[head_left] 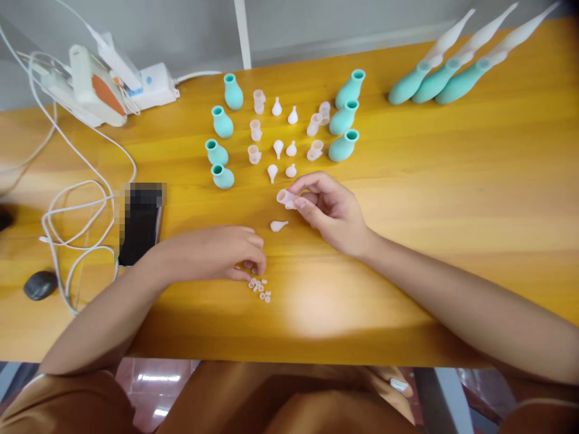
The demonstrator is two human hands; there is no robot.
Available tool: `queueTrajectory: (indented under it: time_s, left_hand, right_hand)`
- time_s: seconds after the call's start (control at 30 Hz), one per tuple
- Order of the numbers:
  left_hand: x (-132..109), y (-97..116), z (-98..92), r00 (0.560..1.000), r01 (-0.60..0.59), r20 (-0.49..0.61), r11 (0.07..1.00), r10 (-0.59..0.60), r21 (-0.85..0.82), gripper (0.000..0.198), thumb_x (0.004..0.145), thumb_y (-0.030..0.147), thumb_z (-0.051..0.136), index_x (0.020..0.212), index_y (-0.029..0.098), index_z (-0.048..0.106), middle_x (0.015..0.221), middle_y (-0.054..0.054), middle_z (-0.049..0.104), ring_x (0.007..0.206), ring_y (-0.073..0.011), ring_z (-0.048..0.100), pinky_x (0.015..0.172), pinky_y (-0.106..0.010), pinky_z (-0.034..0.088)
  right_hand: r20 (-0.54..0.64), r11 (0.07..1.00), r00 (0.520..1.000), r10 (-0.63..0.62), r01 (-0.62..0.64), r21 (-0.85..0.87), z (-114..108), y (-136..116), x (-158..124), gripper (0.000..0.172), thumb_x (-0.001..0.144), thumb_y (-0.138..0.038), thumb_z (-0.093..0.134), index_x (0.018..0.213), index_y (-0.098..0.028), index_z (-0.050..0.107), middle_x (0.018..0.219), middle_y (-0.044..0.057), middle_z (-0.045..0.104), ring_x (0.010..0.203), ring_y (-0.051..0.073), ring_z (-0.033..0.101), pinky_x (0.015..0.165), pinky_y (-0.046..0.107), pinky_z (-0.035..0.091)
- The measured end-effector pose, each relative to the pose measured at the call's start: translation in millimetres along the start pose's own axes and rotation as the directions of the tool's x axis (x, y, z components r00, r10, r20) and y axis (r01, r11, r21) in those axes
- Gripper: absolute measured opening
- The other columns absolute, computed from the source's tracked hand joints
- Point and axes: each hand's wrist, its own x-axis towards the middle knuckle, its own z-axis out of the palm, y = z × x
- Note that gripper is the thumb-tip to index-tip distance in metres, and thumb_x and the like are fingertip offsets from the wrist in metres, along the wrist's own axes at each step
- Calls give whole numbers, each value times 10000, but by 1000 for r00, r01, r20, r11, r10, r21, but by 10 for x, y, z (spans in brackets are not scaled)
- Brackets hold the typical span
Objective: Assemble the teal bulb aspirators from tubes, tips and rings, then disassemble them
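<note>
My right hand (330, 211) pinches a small clear silicone cup (286, 198) between thumb and fingers, just above the wooden table (429, 199). A white funnel-shaped tip (278, 226) lies on the table just below it. My left hand (221, 253) rests knuckles-up with its fingers curled, the fingertips touching a pile of several tiny clear rings (260, 288); what they pinch is hidden. Further back stand several teal bulbs (222, 123), clear cups (256, 129) and white tips (284, 147), with more teal bulbs (344, 118) at the right.
Three assembled teal bulbs with long white nozzles (452, 66) lie at the back right. A black phone (140, 226), white cables (76, 217), a power strip with chargers (113, 81) and a dark mouse (40, 284) sit at the left.
</note>
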Motion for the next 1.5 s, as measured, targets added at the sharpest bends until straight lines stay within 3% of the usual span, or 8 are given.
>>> queueTrajectory:
  time_s: [0.23, 0.4, 0.5, 0.67, 0.87, 0.97, 1.17, 1.5]
  left_hand:
    - [12, 16, -5, 992, 35, -120, 999, -39, -41, 191, 888, 33, 709, 904, 212, 774, 846, 16, 709, 780, -135, 661, 758, -240, 484]
    - [68, -27, 13, 939, -69, -345, 983, 6, -172, 182, 859, 60, 710, 954, 204, 769, 899, 4, 710, 730, -105, 654, 703, -212, 527]
    - [160, -63, 109, 826, -176, -564, 949, -2, -261, 167, 859, 69, 744, 964, 198, 762, 906, -7, 722, 757, -110, 676, 731, -221, 564]
    - [340, -89, 363, 538, -370, -812, 802, -226, -469, 94, 944, 177, 809, 1022, 218, 844, 915, -31, 743, 772, -113, 693, 695, -214, 579]
    - [397, -132, 475, 406, -523, -856, 687, -319, -504, 38, 973, 244, 831, 1005, 229, 844, 962, -24, 688, 764, -105, 709, 715, -233, 632]
    - [384, -168, 437, 394, -537, -884, 718, -251, -443, 33, 942, 231, 858, 954, 213, 833, 971, -40, 698, 789, -133, 723, 708, -262, 660]
    - [378, -188, 414, 456, -497, -862, 741, -220, -452, 124, 870, 209, 924, 907, 194, 807, 882, -39, 754, 805, -143, 728, 758, -261, 635]
    - [363, -187, 430, 458, -431, -857, 783, -238, -448, 226, 822, 312, 978, 861, 205, 783, 867, -31, 752, 827, -158, 698, 785, -296, 607]
  right_hand:
    - [19, 1000, 1000, -14, 13, 5, 8, 30, -4, 231, 1069, -456, 724, 1158, -257, 645, 945, 17, 687, 726, 125, 593, 567, 243, 459]
    - [23, 999, 999, -46, 46, -1, 9, 19, 0, 221, 1073, -384, 721, 1233, -245, 657, 1051, 17, 694, 610, 75, 461, 525, 232, 399]
    - [31, 996, 996, -81, 82, -40, 0, -15, 9, 331, 1078, -352, 708, 1389, -259, 643, 1142, 29, 667, 624, 68, 454, 556, 231, 434]
    - [-1, 964, 981, -193, 189, -187, -3, -55, 20, 243, 1063, -286, 713, 1302, -247, 706, 1154, 49, 619, 734, 101, 554, 687, 279, 531]
    - [54, 975, 978, -201, 205, -87, 45, -65, 11, 172, 1049, -251, 735, 1213, -237, 685, 1183, 59, 621, 835, 124, 636, 730, 296, 545]
    - [88, 977, 976, -197, 203, -68, 65, -75, 3, 153, 1051, -263, 737, 1191, -233, 683, 1208, 75, 617, 901, 143, 645, 747, 300, 561]
    - [152, 988, 976, -153, 155, 1, 80, -61, -36, 191, 1047, -247, 739, 1210, -219, 643, 1144, 69, 643, 905, 148, 675, 755, 298, 570]
    - [188, 977, 968, -165, 187, -102, 88, -71, -67, 206, 1033, -221, 737, 1220, -232, 651, 1141, 77, 672, 894, 154, 695, 736, 294, 593]
